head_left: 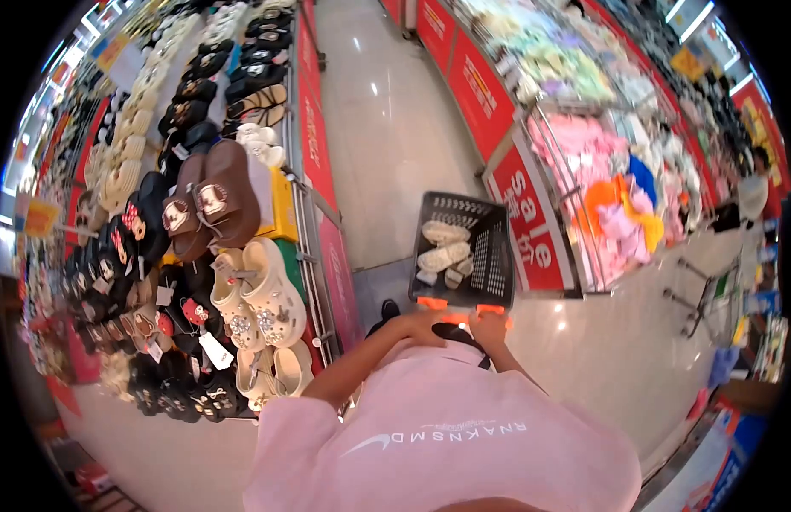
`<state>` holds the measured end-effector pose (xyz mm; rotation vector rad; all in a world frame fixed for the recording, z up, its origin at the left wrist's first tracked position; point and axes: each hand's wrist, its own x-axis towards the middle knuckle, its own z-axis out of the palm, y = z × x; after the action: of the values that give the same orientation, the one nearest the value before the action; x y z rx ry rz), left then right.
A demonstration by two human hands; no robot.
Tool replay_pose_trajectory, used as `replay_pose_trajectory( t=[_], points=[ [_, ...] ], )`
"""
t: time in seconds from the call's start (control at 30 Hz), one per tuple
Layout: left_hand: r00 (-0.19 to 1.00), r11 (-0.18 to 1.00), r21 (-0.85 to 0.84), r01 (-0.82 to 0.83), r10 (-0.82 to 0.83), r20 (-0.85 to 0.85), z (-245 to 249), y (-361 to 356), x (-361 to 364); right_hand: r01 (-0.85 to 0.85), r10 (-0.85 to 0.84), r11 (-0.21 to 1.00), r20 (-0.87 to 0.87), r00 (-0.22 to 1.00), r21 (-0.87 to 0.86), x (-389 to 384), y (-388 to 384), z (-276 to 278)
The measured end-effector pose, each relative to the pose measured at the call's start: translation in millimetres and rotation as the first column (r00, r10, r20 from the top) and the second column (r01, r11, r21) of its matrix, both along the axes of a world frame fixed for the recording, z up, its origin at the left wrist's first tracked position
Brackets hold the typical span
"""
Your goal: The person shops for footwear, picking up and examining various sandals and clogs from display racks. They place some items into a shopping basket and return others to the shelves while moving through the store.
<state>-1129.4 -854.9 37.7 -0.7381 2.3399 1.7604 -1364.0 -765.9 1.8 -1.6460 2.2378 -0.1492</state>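
Observation:
A black shopping basket with orange handle parts stands upright in front of my body. In it lie cream-coloured shoes and small pale items. My left hand is bent round the left part of the handle, close to the pink shirt; its fingertips are partly hidden. At the right end of the handle, my right hand is closed round the orange part. Both forearms reach forward over the shirt.
Left of the basket is a shoe display with beige clogs and brown slides. Sale bins with red panels and piled pink clothes stand at the right. A tiled aisle runs ahead. A metal trolley is further right.

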Motion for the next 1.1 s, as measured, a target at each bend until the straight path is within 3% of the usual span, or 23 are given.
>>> replay_pose_trajectory(
  t=[0.07,0.13,0.17,0.2,0.23,0.3,0.4,0.43,0.53,0.67,0.77,0.9,1.1],
  points=[
    [0.974,0.995,-0.098,0.024,-0.002,0.226,-12.0,-0.7,-20.1,0.042,-0.038,0.998,-0.080,0.996,0.053,7.3,-8.4,16.6],
    [0.965,0.967,-0.254,0.022,0.046,0.257,18.1,-7.9,-43.2,0.056,-0.055,0.998,0.054,0.997,-0.007,-0.7,-4.4,-1.1],
    [0.937,0.970,-0.229,0.087,-0.001,0.349,16.7,-16.6,-55.8,0.053,-0.049,0.998,0.106,0.993,-0.027,-3.6,-1.9,-1.2],
    [0.903,0.967,-0.208,0.144,-0.042,0.427,12.3,-14.6,-66.9,-0.011,0.030,0.988,0.119,0.993,-0.153,-7.8,-0.6,5.9],
    [0.929,0.961,-0.269,0.065,0.041,0.369,4.7,2.3,-74.3,-0.052,0.046,0.997,0.123,0.991,0.048,-11.0,-2.1,7.8],
    [0.955,0.906,-0.407,-0.113,0.213,0.209,-11.7,16.1,-90.5,-0.073,0.072,0.997,0.144,0.987,0.004,-23.8,-0.7,5.5],
    [0.915,0.831,-0.534,-0.157,0.326,0.237,-18.0,40.2,-110.9,-0.158,0.157,0.987,0.138,0.978,-0.005,-37.5,5.1,26.6],
    [0.880,0.833,-0.505,-0.227,0.397,0.260,-21.3,45.9,-120.2,-0.197,0.195,0.980,0.123,0.973,0.002,-45.6,3.3,36.9],
    [0.930,0.901,-0.378,-0.210,0.303,0.206,-30.1,46.4,-122.6,-0.319,0.305,0.942,0.125,0.944,0.107,-65.4,-5.5,47.8],
    [0.911,0.825,-0.447,-0.346,0.410,0.051,-87.0,54.4,-134.1,-0.309,0.304,0.946,0.064,0.951,0.095,-79.0,-24.9,37.4],
    [0.886,0.862,-0.354,-0.362,0.436,0.158,-56.8,32.4,-143.4,-0.349,0.353,0.922,0.007,0.936,0.165,-83.3,-56.7,34.1],
    [0.849,0.866,-0.237,-0.440,0.487,0.206,-56.9,7.5,-147.4,-0.379,0.412,0.876,-0.052,0.910,0.298,-88.1,-94.4,13.3],
    [0.814,0.826,-0.256,-0.502,0.551,0.182,-55.8,-54.7,-132.6,-0.382,0.412,0.871,-0.033,0.911,0.309,-72.8,-166.8,15.8]
  ],
)
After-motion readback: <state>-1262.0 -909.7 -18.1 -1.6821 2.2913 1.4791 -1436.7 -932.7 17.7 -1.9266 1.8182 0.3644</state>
